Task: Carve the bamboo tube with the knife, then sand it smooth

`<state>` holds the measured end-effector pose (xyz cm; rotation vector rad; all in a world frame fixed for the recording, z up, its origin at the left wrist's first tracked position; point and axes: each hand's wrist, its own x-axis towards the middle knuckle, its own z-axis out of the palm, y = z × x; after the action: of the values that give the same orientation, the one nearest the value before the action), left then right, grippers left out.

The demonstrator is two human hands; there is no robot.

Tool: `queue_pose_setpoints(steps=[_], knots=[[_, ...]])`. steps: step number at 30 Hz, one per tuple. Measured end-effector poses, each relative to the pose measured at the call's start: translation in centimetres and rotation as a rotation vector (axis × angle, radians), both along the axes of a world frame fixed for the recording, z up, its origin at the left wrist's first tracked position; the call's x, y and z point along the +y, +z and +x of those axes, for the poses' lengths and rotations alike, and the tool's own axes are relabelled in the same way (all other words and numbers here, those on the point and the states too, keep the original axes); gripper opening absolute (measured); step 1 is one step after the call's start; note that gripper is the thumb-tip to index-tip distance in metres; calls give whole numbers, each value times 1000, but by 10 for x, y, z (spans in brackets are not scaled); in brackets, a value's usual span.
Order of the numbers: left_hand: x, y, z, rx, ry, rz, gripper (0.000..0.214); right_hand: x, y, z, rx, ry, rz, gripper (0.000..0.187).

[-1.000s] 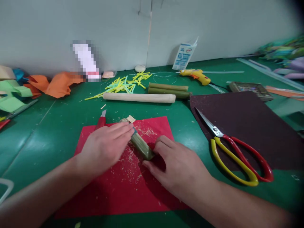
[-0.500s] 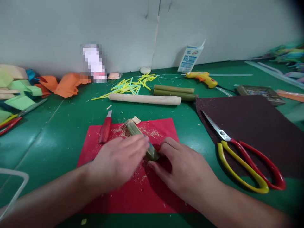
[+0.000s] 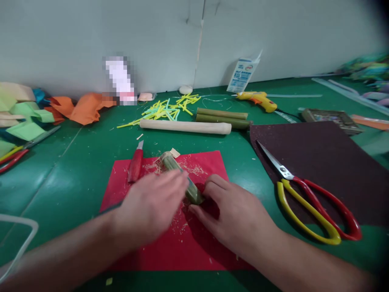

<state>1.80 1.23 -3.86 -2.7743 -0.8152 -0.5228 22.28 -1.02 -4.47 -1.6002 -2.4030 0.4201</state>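
Observation:
A short green bamboo tube (image 3: 193,191) lies slantwise on a red sheet (image 3: 164,255), among fine shavings. My right hand (image 3: 234,211) grips its near end between thumb and fingers. Across the tube's middle lies my left hand (image 3: 154,198), slightly blurred, its fingers together and curled over. Beside the left wrist a thin dark bluish strip (image 3: 112,208) pokes out; the rest of it is hidden under the hand, so its kind is unclear. A red-handled knife (image 3: 135,164) rests on the sheet's left part, its blade pointing away.
Large scissors (image 3: 285,173) lie on a dark sheet (image 3: 328,162) at right. Behind are a pale stick (image 3: 185,126), bamboo tubes (image 3: 223,117), yellow straw pieces (image 3: 162,110) and a yellow glue gun (image 3: 258,100). Orange paper (image 3: 88,109) and more scissors (image 3: 18,156) are at left.
My left hand has shifted slightly left and back along its slant, showing a little more of the bamboo tube. The right hand keeps its grip on the tube's near end.

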Motion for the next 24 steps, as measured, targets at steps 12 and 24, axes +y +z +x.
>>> queue_pose_setpoints(steps=[12, 24], knots=[[0, 1, 3, 14, -37, -11, 32, -2, 1, -1, 1, -3, -13, 18], [4, -1, 2, -54, 63, -6, 31, 0, 0, -1, -15, -6, -9, 19]])
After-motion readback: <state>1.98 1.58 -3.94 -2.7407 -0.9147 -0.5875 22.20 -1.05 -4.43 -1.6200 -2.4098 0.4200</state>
